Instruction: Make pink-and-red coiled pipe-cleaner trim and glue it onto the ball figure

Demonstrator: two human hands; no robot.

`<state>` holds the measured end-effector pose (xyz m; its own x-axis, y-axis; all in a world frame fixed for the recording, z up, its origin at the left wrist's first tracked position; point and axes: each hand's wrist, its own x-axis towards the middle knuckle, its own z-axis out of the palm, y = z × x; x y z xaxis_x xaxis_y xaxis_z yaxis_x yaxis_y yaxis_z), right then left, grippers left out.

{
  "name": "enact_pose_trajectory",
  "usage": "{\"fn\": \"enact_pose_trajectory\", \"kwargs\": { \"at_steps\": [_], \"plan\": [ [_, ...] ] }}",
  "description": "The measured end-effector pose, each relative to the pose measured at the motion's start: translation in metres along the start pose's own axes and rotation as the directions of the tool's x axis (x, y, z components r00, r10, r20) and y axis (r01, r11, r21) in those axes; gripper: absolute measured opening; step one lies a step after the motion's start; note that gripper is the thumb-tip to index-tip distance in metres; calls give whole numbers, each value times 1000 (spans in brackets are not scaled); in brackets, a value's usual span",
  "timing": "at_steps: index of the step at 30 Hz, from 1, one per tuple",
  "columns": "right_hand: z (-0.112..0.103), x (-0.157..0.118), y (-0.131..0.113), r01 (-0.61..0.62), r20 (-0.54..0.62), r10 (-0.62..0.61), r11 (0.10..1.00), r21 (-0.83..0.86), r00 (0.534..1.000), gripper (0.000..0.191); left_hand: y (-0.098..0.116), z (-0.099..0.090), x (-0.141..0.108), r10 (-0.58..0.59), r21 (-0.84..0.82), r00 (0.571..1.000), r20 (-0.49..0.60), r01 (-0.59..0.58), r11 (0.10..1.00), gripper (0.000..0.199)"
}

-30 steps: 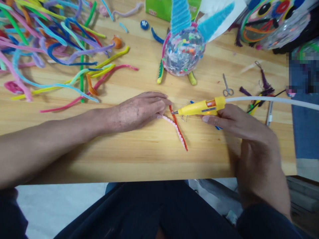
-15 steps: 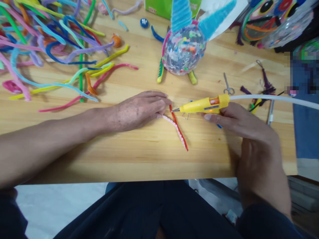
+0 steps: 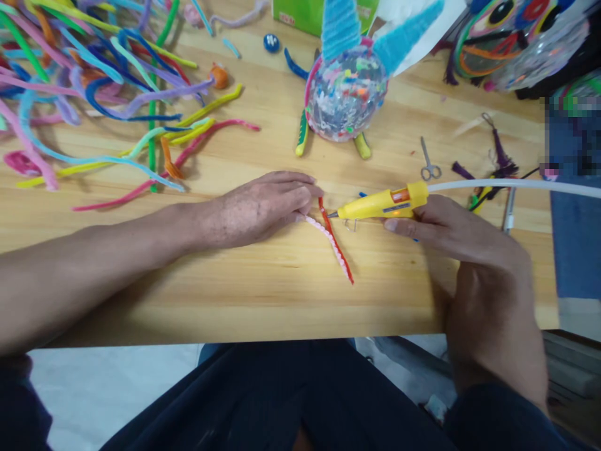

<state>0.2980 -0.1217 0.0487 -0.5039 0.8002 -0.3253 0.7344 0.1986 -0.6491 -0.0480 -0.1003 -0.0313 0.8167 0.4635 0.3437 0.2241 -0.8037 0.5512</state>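
My left hand (image 3: 270,207) rests on the table with its fingers closed at the upper ends of two thin strips. One is a red pipe cleaner (image 3: 330,235), the other a pale pink beaded-looking trim (image 3: 315,223); lower down they lie side by side. My right hand (image 3: 446,228) is wrapped around a yellow hot glue gun (image 3: 389,203), a long white glue stick (image 3: 498,183) running out of its back. The gun's metal nozzle points left, right at the red pipe cleaner. Short blue and wire-like bits lie beneath the gun, partly hidden.
Many coloured pipe cleaners (image 3: 107,94) cover the table's left side. A clear decorated ball figure (image 3: 347,94) with blue ears stands at the back middle. Small scissors (image 3: 428,164) and dark purple tassels (image 3: 503,156) lie at the right, below another decorated figure (image 3: 539,50).
The glue gun's nozzle has moved slightly down along the red pipe cleaner, and my right hand shifted a little with it. My left hand has stayed in place.
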Motion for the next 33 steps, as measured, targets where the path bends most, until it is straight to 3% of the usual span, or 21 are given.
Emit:
{"fn": "enact_pose_trajectory", "kwargs": {
  "at_steps": [10,25,33],
  "plan": [
    [2,0,-2,4,0,-4,1000,-19,1000,57,1,-1,0,-9,9,1000,18,9,1000,27],
    [0,-1,-3,-7,-9,7,1000,8,1000,56,-2,2,-1,48,17,998,-43,-47,999,23],
    [-3,-3,-4,-16,14,16,1000,-2,1000,60,-1,0,0,14,3,1000,-12,-14,1000,25]
  ]
}}
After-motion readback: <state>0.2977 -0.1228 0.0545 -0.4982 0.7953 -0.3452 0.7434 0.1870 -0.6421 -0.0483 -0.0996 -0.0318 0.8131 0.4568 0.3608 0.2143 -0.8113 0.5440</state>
